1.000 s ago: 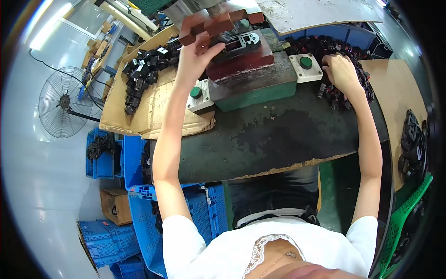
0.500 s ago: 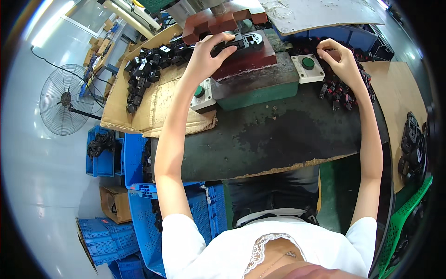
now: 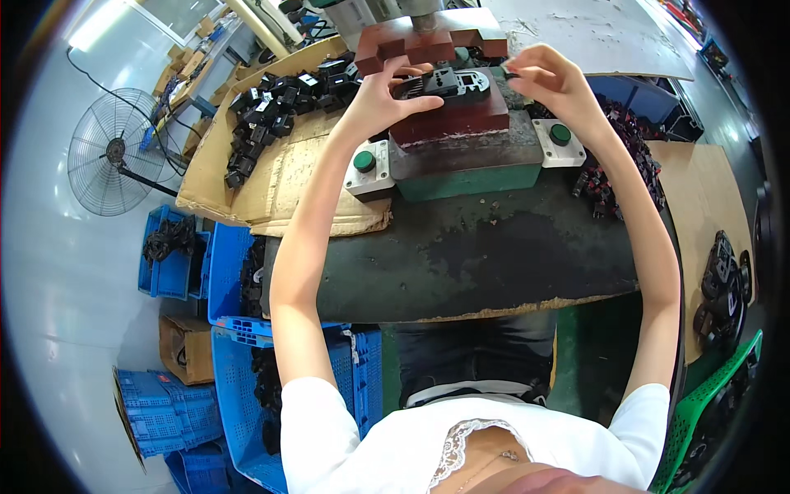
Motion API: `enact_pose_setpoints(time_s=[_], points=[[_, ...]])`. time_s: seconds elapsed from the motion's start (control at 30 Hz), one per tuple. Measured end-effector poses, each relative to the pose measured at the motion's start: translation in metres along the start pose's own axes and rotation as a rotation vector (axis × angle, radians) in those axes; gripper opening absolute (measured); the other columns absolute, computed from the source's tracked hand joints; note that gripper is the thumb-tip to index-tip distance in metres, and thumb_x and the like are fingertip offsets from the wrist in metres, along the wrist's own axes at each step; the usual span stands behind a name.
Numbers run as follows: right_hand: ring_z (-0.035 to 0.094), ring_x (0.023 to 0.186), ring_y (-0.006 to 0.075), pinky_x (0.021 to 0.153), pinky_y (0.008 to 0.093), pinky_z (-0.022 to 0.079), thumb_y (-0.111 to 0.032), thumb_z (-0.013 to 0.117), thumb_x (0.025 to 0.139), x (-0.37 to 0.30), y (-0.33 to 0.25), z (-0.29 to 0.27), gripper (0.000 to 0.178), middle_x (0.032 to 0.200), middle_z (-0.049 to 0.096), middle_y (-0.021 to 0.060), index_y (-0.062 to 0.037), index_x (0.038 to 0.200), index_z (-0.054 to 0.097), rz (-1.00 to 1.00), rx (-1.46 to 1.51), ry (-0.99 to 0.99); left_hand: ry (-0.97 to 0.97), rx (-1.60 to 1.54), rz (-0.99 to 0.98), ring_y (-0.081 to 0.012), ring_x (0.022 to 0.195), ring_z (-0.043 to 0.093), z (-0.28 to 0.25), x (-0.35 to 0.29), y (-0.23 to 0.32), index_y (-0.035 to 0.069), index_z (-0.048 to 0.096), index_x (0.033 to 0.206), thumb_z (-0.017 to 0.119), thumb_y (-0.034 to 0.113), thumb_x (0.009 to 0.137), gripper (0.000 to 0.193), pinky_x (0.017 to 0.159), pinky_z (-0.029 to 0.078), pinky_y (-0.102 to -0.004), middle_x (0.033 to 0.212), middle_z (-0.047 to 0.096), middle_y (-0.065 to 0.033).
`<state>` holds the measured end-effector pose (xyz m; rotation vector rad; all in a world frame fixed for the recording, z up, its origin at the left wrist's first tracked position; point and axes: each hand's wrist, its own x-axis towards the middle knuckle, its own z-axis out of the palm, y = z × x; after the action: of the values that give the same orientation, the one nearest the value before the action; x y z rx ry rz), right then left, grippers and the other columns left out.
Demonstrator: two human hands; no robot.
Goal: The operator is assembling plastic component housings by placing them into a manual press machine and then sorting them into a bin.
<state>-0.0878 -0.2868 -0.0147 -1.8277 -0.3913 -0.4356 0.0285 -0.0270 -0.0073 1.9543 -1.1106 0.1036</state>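
On the dark red fixture block lies a black plastic part with a silvery, oblong metal-looking plate at its right end. My left hand is at the part's left end, thumb on the near side and fingers on the far side, gripping it. To the right of the fixture, my right hand pinches a small dark piece between thumb and fingertips; its exact kind is too small to make out. A notched dark red press block hangs just above and behind the part.
Green push buttons flank the press base: a left button box and a right one. A cardboard box holds several black housings. Small black and red pieces are heaped at right. Blue crates stand below left.
My right hand has moved left from over the heap to beside the fixture, a small dark piece now showing in its fingers. My left hand's fingers have spread along the black part. The view has shifted slightly.
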Motion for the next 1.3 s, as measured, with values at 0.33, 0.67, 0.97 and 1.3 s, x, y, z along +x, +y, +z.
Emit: enact_pose_setpoints(time_s=[0.33,0.67,0.97,1.3], points=[[0.067,0.081,0.0162,0.079,0.0289,0.052,-0.009,0.07,0.077,0.04,0.007,0.025,0.021,0.087,0.069,0.0084,0.0025,0.093,0.063,-0.177,-0.348,-0.06,0.085,0.283,0.079,-0.0226,0.09,0.062,-0.039,-0.07,0.017,0.003,0.063,0.098,0.071,0.012,0.076,0.025,0.079,0.048,-0.032,0.096,0.062,-0.009],[0.057,0.073,0.0124,0.076,0.0286,0.051,-0.005,0.063,0.084,0.047,-0.006,0.02,0.012,0.085,0.065,0.0076,0.0052,0.091,0.061,-0.306,-0.522,-0.221,0.048,0.325,0.078,-0.0283,0.083,0.06,-0.034,-0.116,0.007,-0.001,0.06,0.082,0.066,0.001,0.074,0.01,0.074,0.047,-0.0331,0.088,0.06,-0.0109],[0.065,0.078,0.0214,0.076,0.0318,0.051,-0.011,0.062,0.085,0.047,-0.009,0.019,0.015,0.083,0.066,0.0105,-0.0018,0.098,0.062,-0.32,-0.519,-0.239,0.021,0.426,0.07,-0.0309,0.079,0.059,-0.033,-0.115,0.012,-0.001,0.061,0.08,0.065,-0.002,0.072,0.009,0.072,0.047,-0.0357,0.084,0.06,-0.0126],[0.062,0.078,0.0262,0.074,0.0334,0.048,-0.014,0.058,0.088,0.028,-0.009,0.013,0.022,0.086,0.065,0.0121,0.0001,0.105,0.058,-0.38,-0.64,-0.181,-0.032,0.459,0.087,-0.0324,0.082,0.058,-0.034,-0.108,0.017,0.0,0.057,0.08,0.066,0.003,0.072,0.012,0.072,0.047,-0.0378,0.083,0.061,-0.0136]])
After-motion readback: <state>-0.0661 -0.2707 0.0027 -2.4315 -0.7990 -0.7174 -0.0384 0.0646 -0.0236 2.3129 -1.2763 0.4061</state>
